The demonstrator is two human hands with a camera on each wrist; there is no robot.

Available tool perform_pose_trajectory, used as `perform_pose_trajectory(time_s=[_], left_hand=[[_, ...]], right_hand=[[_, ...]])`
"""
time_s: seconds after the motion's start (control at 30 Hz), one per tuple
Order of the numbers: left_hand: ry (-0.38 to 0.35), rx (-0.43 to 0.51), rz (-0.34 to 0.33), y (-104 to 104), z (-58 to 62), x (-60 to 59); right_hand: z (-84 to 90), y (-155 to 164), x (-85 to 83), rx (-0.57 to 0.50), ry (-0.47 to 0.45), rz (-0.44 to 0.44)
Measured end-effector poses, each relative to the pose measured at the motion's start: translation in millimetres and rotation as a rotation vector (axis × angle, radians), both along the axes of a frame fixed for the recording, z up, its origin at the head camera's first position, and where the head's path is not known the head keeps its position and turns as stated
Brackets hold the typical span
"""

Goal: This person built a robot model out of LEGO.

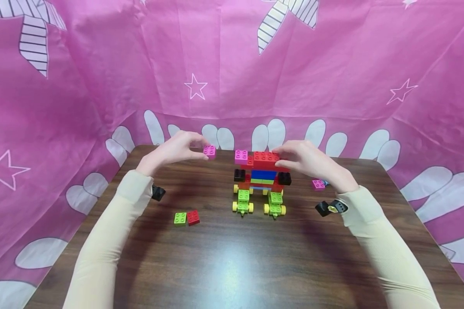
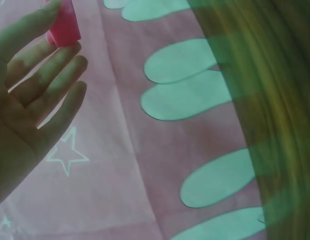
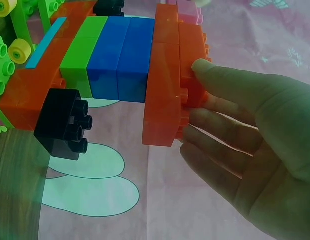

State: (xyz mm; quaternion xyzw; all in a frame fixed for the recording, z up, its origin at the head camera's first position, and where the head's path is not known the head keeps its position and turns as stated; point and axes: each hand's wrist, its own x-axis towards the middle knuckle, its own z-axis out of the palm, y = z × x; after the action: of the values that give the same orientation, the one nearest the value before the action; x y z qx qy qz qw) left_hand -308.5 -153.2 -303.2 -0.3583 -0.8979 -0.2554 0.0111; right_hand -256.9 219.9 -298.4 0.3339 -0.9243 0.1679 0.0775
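My left hand [image 1: 174,150] pinches a pink toy brick [image 1: 209,152] between thumb and fingertips, above the table's far side. To its right stands a build of toy bricks on yellow wheels, with lime green bricks [image 1: 243,196], black bricks [image 1: 284,178] and blue bricks [image 1: 264,175]. At the top of the build are a red brick [image 1: 266,158] and, at its left end, another pink brick [image 1: 241,156]. My right hand [image 1: 313,163] grips the top red brick [image 3: 193,65] by its right end. In the right wrist view the thumb presses one side, the fingers the other.
A loose lime green brick [image 1: 180,219] and a red brick [image 1: 193,217] lie side by side, left on the wooden table [image 1: 232,274]. Another pink brick [image 1: 318,184] lies to the right, with a small blue piece beside it. Pink curtain [image 1: 239,86] surrounds the table.
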Motion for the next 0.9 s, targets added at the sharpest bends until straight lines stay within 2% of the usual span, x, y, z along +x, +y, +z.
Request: perform_pose_trajectory(time_s=[0.2, 0.47, 0.7, 0.9], left_hand=[[-0.027, 0.036, -0.031, 10.3, 10.3, 4.6], [-0.002, 0.045, -0.039, 22.1, 19.7, 7.6], [0.016, 0.076, -0.061, 32.8, 21.2, 8.0], [-0.017, 0.098, -0.067, 38.6, 20.4, 10.3]], right_hand=[[-0.3, -0.2, 0.2, 0.005, 0.005, 0.002], [-0.6, -1.8, 0.1, -0.022, 0.023, 0.017], [2.4, -15.0, -0.2, -0.046, 0.038, 0.028], [3.6, -31.5, -4.2, -0.052, 0.039, 0.045]])
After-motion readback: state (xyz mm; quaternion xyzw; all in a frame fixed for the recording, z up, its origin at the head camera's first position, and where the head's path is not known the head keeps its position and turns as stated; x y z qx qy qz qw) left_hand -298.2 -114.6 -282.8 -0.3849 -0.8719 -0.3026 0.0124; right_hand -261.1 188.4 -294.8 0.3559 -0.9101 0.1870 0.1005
